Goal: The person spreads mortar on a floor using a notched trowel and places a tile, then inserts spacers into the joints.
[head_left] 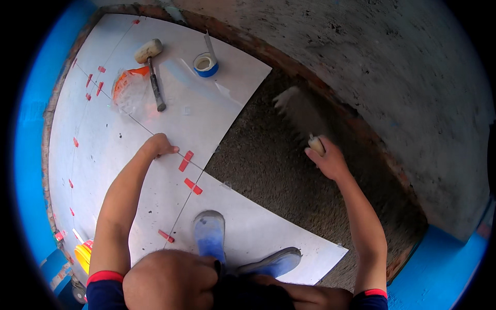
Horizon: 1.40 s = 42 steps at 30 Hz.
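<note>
My right hand (pixel 332 158) is closed around the pale handle of a trowel (pixel 301 112). Its broad blade, smeared by motion, lies over the dark, grainy mortar bed (pixel 258 150) and has a toothed-looking edge. On the left, my left hand (pixel 161 145) leans on a large white tile (pixel 160 178) with its fingers curled under, close to a joint between tiles. Nothing shows in it. Beside that hand a red wedge-shaped clip (pixel 186 161) sits across the joint, and another red clip (pixel 193 186) straddles the joint nearer to me.
A mallet (pixel 155 77) with a pale head lies on the far tiles, touching a clear plastic bag (pixel 132 93) with orange parts. Right of it stands a blue-and-white tape roll (pixel 205 65). A rough grey wall (pixel 403 77) borders the mortar. My shoes (pixel 209 232) are on the near tile.
</note>
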Each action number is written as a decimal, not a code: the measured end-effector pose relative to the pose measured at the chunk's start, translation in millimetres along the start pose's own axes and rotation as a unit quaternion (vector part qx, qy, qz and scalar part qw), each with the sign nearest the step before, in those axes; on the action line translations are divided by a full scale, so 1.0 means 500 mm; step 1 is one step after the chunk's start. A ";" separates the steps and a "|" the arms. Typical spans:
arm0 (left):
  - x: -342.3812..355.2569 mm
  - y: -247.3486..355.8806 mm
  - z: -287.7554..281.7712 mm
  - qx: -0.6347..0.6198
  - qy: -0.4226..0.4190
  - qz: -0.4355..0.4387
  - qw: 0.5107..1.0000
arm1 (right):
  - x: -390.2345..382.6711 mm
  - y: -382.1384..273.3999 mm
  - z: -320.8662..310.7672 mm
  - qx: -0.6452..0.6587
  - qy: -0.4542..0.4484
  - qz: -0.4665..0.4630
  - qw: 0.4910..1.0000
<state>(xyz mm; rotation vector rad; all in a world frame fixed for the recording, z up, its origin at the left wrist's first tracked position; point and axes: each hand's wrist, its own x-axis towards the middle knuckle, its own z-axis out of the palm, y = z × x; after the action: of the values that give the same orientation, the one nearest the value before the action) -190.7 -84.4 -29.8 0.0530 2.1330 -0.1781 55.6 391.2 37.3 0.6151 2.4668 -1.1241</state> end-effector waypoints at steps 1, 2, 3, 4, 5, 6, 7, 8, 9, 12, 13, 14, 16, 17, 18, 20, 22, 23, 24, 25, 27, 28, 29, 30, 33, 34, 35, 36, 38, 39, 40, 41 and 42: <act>0.000 0.001 -0.001 0.003 -0.002 -0.002 1.000 | 0.003 0.007 -0.011 -0.063 0.022 0.004 0.998; 0.001 0.003 -0.005 0.007 -0.003 -0.002 1.000 | 0.005 0.013 -0.023 -0.125 0.046 0.010 0.991; 0.000 0.005 -0.007 0.007 -0.007 -0.002 1.000 | 0.007 0.017 -0.031 -0.186 0.069 0.016 0.980; -0.003 0.004 -0.006 0.006 -0.010 -0.002 1.000 | 0.012 0.020 -0.035 -0.180 0.073 0.016 0.981; -0.006 0.004 -0.006 0.007 -0.013 -0.003 1.000 | 0.019 0.022 -0.040 -0.174 0.078 0.015 0.982; -0.005 0.003 -0.005 0.003 -0.009 -0.004 1.000 | 0.027 0.022 -0.044 -0.167 0.083 0.015 0.982; 0.000 0.001 -0.001 -0.001 -0.006 -0.006 1.000 | 0.040 0.020 -0.049 -0.165 0.090 0.018 0.982; 0.001 -0.001 -0.002 -0.004 -0.003 -0.009 1.000 | 0.057 0.012 -0.050 -0.162 0.097 0.022 0.982; 0.001 0.001 -0.003 -0.003 0.000 -0.006 1.000 | 0.074 0.005 -0.051 -0.160 0.104 0.027 0.981; -0.002 0.006 0.000 -0.003 -0.003 -0.005 1.000 | 0.124 -0.009 -0.040 -0.135 0.076 0.006 0.988; -0.002 0.007 -0.004 -0.005 -0.009 -0.008 1.000 | 0.132 -0.014 -0.028 -0.132 0.066 0.017 0.989; -0.001 0.009 -0.006 -0.008 -0.013 -0.011 1.000 | 0.139 -0.026 -0.015 -0.129 0.056 0.027 0.990; 0.002 0.011 -0.006 0.001 -0.025 -0.022 0.999 | 0.138 -0.044 0.002 -0.134 0.037 0.039 0.990; 0.002 0.011 -0.010 0.005 -0.028 -0.027 0.999 | 0.133 -0.050 0.008 -0.141 0.026 0.040 0.989; 0.002 0.010 -0.011 0.001 -0.026 -0.028 0.999 | 0.125 -0.063 0.014 -0.147 0.016 0.040 0.988; -0.002 0.007 -0.007 -0.004 -0.022 -0.028 0.999 | 0.098 -0.077 0.032 -0.158 0.019 0.018 0.987; 0.000 0.008 -0.009 -0.008 -0.025 -0.028 0.999 | 0.080 -0.078 0.052 -0.157 0.000 -0.001 0.988; 0.001 0.009 -0.009 -0.010 -0.029 -0.029 0.999 | 0.068 -0.079 0.063 -0.164 -0.006 -0.008 0.986; 0.002 0.011 -0.008 -0.010 -0.028 -0.027 0.999 | 0.055 -0.080 0.073 -0.172 -0.012 -0.015 0.985; 0.004 0.014 -0.009 -0.010 -0.028 -0.025 0.999 | 0.041 -0.083 0.083 -0.180 -0.018 -0.023 0.983; 0.004 0.008 -0.009 -0.014 -0.026 -0.019 0.999 | 0.014 -0.097 0.096 -0.190 -0.029 -0.053 0.980; 0.007 0.005 -0.005 -0.017 -0.027 -0.013 0.999 | 0.002 -0.095 0.104 -0.198 -0.049 -0.052 0.978; 0.008 -0.003 -0.008 -0.021 -0.024 -0.008 0.999 | -0.006 -0.098 0.110 -0.206 -0.067 -0.054 0.975; 0.014 -0.007 -0.006 -0.018 -0.025 -0.009 0.999 | -0.015 -0.100 0.117 -0.214 -0.086 -0.057 0.971; 0.017 -0.003 -0.003 -0.013 -0.019 -0.007 1.000 | -0.051 -0.090 0.124 -0.228 -0.112 -0.096 0.962; 0.015 -0.002 -0.002 -0.014 -0.010 -0.002 1.000 | -0.059 -0.087 0.126 -0.235 -0.123 -0.107 0.958; 0.010 -0.001 -0.002 -0.015 -0.001 0.002 1.000 | -0.067 -0.086 0.124 -0.240 -0.134 -0.119 0.954; 0.009 -0.006 0.001 -0.013 0.000 0.000 1.000 | -0.073 -0.091 0.114 -0.236 -0.137 -0.111 0.956; 0.014 -0.008 0.005 -0.010 0.002 -0.004 1.000 | -0.079 -0.091 0.085 -0.229 -0.143 -0.096 0.958; 0.012 -0.005 0.005 -0.007 -0.003 -0.001 1.000 | -0.074 -0.076 0.082 -0.222 -0.125 -0.066 0.965; 0.009 -0.001 0.006 -0.003 -0.009 0.001 1.000 | -0.077 -0.066 0.077 -0.166 -0.134 -0.059 0.975; 0.006 0.001 -0.003 0.001 -0.010 0.003 1.000 | -0.077 -0.061 0.069 -0.111 -0.139 -0.055 0.982; 0.005 0.003 -0.003 0.008 -0.010 0.007 1.000 | -0.084 -0.057 0.064 -0.055 -0.145 -0.048 0.987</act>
<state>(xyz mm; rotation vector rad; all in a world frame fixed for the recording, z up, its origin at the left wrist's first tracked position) -193.2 -82.6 -31.1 0.0749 2.1100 -0.1875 80.3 339.6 55.6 0.2791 2.3059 -1.0218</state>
